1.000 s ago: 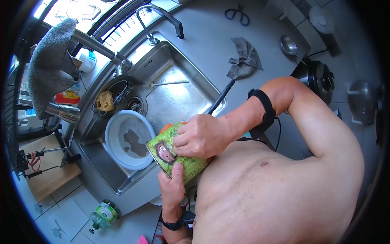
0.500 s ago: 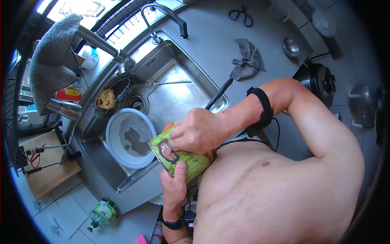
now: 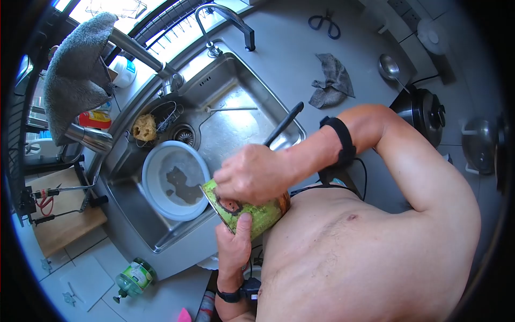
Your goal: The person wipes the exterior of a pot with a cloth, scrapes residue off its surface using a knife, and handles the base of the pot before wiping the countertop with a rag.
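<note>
A worn green tin with a reddish, dark-edged patch rests tilted against the person's front. My left hand grips its lower side, thumb lying over the surface. Over the tin's upper side, my right hand is closed, fingers curled at the patch. A black handle sticks out from behind my right hand over the sink; its working end is hidden.
A light basin with murky water sits in the steel sink, near a sponge and faucet. A grey cloth, scissors and ladle lie on the counter. A green bottle stands lower left.
My right hand and the black handle have shifted left along the tin, now covering part of the patch. The orange object behind the tin has gone from sight. The whole view has shifted slightly.
</note>
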A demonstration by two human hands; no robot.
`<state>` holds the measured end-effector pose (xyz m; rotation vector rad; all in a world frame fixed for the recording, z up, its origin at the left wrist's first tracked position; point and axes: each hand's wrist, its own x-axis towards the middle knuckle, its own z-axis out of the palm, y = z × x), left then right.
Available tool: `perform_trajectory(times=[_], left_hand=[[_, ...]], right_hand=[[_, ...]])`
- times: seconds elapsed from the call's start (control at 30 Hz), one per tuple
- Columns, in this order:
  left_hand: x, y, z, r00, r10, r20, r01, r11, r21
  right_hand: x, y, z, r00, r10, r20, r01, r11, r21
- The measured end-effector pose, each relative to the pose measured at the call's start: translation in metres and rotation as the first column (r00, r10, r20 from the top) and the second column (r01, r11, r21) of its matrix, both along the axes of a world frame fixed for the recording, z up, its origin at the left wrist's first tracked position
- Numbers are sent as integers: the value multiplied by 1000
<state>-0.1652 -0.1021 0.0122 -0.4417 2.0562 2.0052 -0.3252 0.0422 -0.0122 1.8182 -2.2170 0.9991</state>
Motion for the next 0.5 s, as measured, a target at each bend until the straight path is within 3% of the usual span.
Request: perform_trajectory(times=[0.1,0.2,0.3,0.37,0.5], left_hand=[[1,-1,-2,997,35,62,-40,995,89],[1,-4,1,999,-22,39,22,1000,4],[-2,1,-4,999,34,-19,-33,998,46],[2,-1,-5,999,7,37,-9,998,62],[1,-4,-5,998,14,64,-20,995,101]], right_hand=[[2,3,-5,999,40,23,-38,998,-46],[1,1,-4,1000,-3,-13,3,1000,11],[1,2,-2,999,13,31,-13,1000,-5],[-6,1,-4,999,-13,51,10,999,51],[9,9,5,996,87,11,-87,996,-33]])
